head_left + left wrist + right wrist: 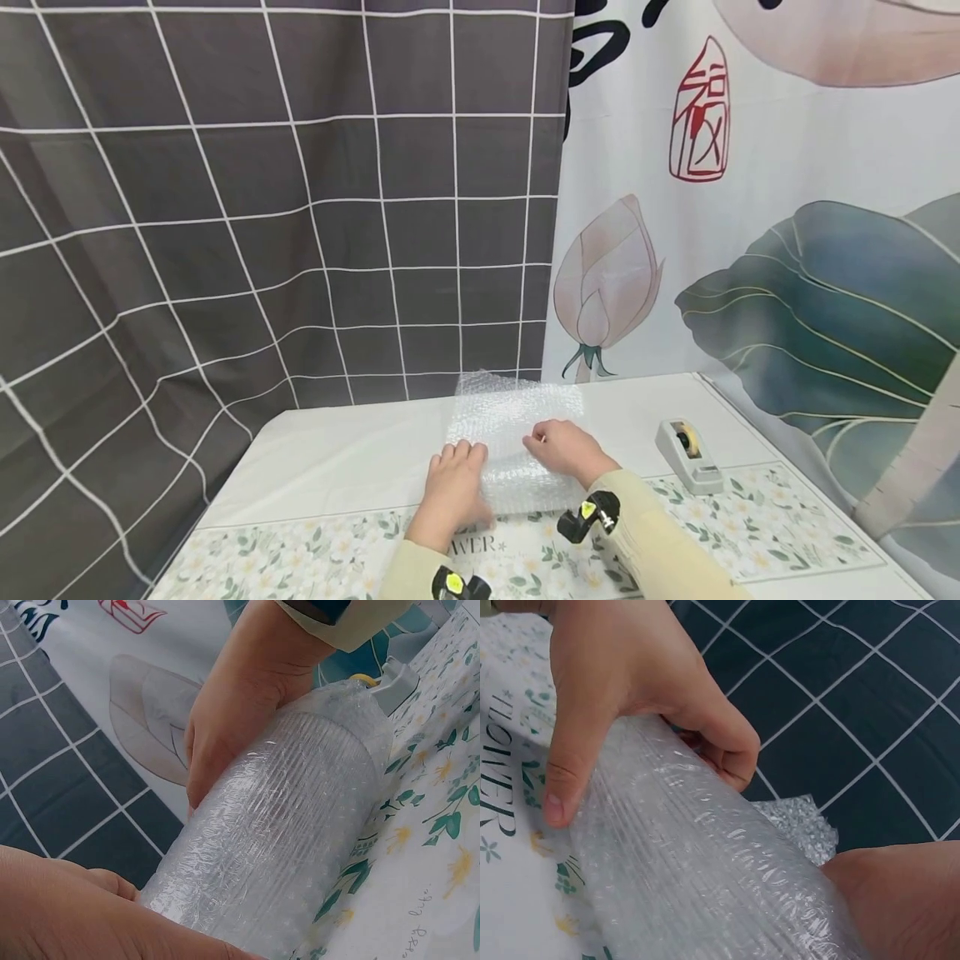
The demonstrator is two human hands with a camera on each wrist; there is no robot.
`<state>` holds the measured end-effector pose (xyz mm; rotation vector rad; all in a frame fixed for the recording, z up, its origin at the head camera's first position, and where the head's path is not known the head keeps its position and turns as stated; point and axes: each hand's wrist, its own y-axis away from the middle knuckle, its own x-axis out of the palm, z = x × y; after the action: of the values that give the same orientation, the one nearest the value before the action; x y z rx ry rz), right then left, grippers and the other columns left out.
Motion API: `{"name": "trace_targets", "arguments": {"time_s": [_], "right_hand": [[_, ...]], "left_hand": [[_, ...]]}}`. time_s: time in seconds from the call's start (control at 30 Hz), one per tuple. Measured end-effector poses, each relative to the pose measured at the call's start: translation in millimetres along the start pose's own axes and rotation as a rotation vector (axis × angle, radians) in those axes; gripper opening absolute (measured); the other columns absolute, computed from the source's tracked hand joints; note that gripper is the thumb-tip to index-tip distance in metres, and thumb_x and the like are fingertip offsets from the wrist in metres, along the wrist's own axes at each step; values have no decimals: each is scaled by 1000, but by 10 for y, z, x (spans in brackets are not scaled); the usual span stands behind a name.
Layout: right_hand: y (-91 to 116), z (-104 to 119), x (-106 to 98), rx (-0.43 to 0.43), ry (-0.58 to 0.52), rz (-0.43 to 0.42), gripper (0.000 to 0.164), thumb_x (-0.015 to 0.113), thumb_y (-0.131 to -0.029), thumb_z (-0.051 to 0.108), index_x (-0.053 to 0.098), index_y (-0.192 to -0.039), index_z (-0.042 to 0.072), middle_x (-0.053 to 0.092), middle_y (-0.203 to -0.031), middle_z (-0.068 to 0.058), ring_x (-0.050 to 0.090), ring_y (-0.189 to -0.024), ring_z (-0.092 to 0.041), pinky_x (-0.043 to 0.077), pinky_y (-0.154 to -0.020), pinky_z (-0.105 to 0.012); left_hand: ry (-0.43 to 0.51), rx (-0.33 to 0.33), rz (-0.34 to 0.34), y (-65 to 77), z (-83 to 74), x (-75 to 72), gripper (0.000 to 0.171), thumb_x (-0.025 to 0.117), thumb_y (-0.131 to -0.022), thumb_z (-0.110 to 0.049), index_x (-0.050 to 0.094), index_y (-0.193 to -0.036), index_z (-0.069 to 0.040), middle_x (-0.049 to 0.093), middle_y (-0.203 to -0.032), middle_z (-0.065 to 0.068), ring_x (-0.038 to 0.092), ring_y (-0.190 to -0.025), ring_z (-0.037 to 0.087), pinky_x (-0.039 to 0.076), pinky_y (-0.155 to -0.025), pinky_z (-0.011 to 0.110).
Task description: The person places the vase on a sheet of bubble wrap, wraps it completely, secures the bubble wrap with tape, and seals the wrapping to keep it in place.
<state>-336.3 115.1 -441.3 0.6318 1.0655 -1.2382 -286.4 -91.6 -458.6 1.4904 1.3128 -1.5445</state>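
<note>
A sheet of clear bubble wrap (517,417) lies across the table, its near part rolled round a ribbed, see-through cylinder (300,772). What kind of vessel the cylinder is, I cannot tell through the layers. My left hand (453,487) holds the left end of the roll, thumb (562,791) on the near side and curled fingers (731,754) over the far side. At the right, my right hand (566,450) has bent fingers gripping the wrap on the far side of the roll. Its fingertips are hidden behind the wrap in the left wrist view.
A white tape dispenser (690,458) with yellowish tape stands on the right side of the table. Beneath the hands runs a floral mat (300,554) with lettering. A dark grid curtain (420,250) and a white lotus-print curtain (637,150) hang behind the table.
</note>
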Motion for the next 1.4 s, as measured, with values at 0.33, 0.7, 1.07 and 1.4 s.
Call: {"name": "trace_targets", "arguments": {"time_s": [0.33, 0.7, 1.07, 1.4], "right_hand": [[135, 27, -10, -461, 176, -265, 12, 69, -96, 26, 74, -96, 16, 72, -94, 3, 68, -92, -20, 57, -85, -41], [365, -24, -35, -568, 293, -99, 62, 74, -82, 55, 64, -126, 13, 66, -122, -3, 62, -114, -25, 51, -102, -45], [442, -12, 76, -531, 440, -41, 97, 87, -54, 39, 51, -138, 7, 60, -131, -7, 58, -119, -28, 46, -107, -49], [355, -30, 49, -499, 382, 14, 93, 83, -52, 46, 57, -133, 8, 65, -122, -6, 61, -112, -26, 51, -99, -46]], "left_hand": [[72, -19, 15, -6, 89, -14, 92, 97, -46, -41, 60, -125, -13, 56, -105, 1, 46, -93, 19, 43, -83, 37], [175, -15, 121, 27, 142, -152, 84, 96, -52, -49, 61, -119, -12, 54, -100, 0, 49, -93, 22, 47, -87, 43], [310, -28, 192, 45, 214, -197, 84, 93, -57, -48, 65, -126, -9, 64, -116, 11, 57, -113, 34, 46, -101, 56], [384, -134, 218, 71, 327, -155, 86, 88, -61, -58, 66, -129, -9, 65, -126, 19, 61, -114, 43, 49, -95, 64]]}}
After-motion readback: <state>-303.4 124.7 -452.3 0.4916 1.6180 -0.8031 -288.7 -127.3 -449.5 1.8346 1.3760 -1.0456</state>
